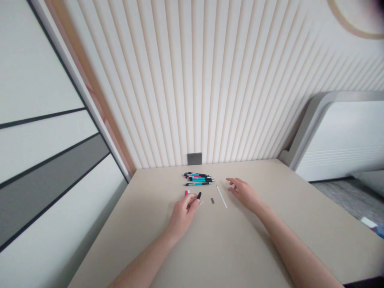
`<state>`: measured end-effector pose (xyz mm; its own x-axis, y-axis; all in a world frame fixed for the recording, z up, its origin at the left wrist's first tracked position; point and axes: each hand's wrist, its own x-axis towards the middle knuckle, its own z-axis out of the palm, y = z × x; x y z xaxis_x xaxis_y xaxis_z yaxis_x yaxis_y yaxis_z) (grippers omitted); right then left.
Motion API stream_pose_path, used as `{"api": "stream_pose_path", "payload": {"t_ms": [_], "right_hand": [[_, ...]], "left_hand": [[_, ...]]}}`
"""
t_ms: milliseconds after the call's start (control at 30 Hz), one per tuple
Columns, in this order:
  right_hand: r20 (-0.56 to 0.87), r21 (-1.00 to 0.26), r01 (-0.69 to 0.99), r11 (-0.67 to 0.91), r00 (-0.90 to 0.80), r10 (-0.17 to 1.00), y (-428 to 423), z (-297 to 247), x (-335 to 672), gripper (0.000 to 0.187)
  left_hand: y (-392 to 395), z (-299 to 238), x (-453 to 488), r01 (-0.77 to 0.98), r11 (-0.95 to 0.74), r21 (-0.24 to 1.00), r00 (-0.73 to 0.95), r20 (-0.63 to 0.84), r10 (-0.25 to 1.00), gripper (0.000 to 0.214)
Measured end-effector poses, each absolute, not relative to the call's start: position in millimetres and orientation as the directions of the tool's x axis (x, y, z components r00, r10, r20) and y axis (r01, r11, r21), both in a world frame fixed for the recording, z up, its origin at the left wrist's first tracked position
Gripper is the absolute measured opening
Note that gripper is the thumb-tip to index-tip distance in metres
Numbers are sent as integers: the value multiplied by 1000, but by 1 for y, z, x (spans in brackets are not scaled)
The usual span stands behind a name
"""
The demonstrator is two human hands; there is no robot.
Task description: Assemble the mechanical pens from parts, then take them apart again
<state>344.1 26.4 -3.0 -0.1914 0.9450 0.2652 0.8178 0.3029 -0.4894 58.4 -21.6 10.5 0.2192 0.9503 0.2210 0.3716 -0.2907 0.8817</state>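
Note:
My left hand (183, 210) is closed, with thumb and fingers pinching a short black pen part (199, 195) that points up and away. Just beyond those fingers lies a small pink and white piece (186, 193), partly hidden. My right hand (242, 193) hovers over the table with its fingers apart, holding nothing. Between the hands are a thin white stick (221, 196), nearest the right hand, and a small dark grey strip (212, 201). Farther back, several blue, pink and black pens (198, 177) lie in a loose pile, with one blue and black pen (198, 184) in front.
The beige table (192, 256) meets a ribbed white wall (192, 88) at its back edge. A dark socket plate (195, 159) sits low on that wall. To the left rises a panelled cabinet (54, 168); a white and grey headboard (345, 136) stands at the right.

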Motion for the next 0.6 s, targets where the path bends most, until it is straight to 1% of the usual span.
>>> {"api": "stream_pose_path", "payload": {"t_ms": [133, 200, 267, 400, 467, 600], "right_hand": [[486, -547, 707, 448, -168, 858, 8, 4, 310, 28], [521, -555, 630, 543, -246, 817, -6, 7, 286, 27], [528, -548, 564, 618, -341, 778, -18, 8, 265, 27], [519, -587, 493, 642, -379, 766, -30, 9, 247, 32], [519, -600, 467, 649, -390, 761, -30, 8, 248, 33], [516, -596, 441, 671, -429, 741, -28, 6, 252, 34]], "left_hand": [[-20, 11, 59, 395, -338, 854, 207, 276, 939, 28], [-20, 9, 60, 383, -335, 861, 207, 274, 939, 27], [-19, 6, 61, 331, -304, 893, 222, 239, 945, 27], [-22, 2, 64, 196, -228, 954, 293, 165, 942, 27], [-23, 3, 65, 193, -209, 959, 308, 144, 941, 26], [-26, 9, 64, 273, -239, 932, 314, 149, 938, 27]]}}
